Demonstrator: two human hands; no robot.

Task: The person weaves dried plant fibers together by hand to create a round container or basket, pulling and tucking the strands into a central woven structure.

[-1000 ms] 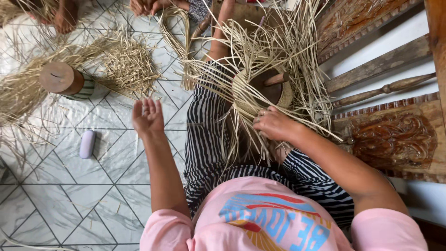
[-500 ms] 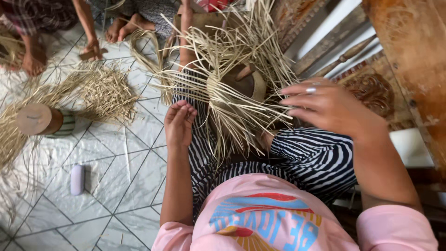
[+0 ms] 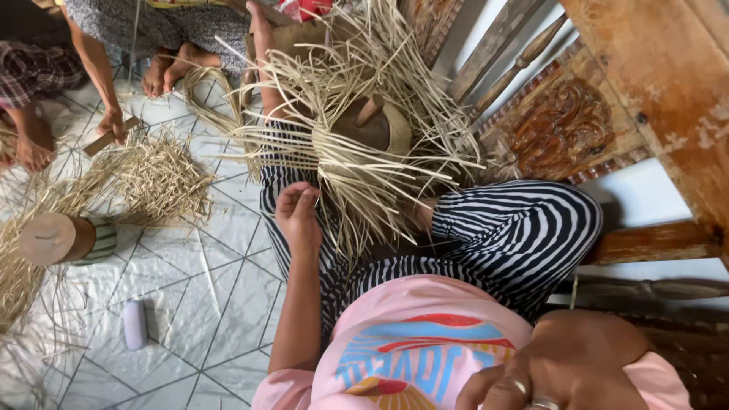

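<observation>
A half-woven straw piece (image 3: 357, 182) lies over a round wooden form (image 3: 364, 125) on my lap, its loose pale strands fanning out on all sides. My left hand (image 3: 298, 216) is at the piece's left edge, fingers curled and pinching a strand. My right hand (image 3: 562, 368) is raised close to the camera at the bottom right, away from the straw. It wears rings, and its bent fingers are cut off by the frame edge. Nothing shows in it. I sit in striped trousers (image 3: 516, 220) and a pink shirt.
On the tiled floor to the left are a straw pile (image 3: 152, 178), a second round form (image 3: 57, 239) and a small white oblong object (image 3: 135, 324). Other people's feet (image 3: 171, 68) and a hand (image 3: 114, 121) are at the top left. Carved wooden furniture (image 3: 562, 129) stands at the right.
My right hand has left the straw piece and risen toward the camera. My left hand has moved in from the floor side and closed on strands at the piece's edge.
</observation>
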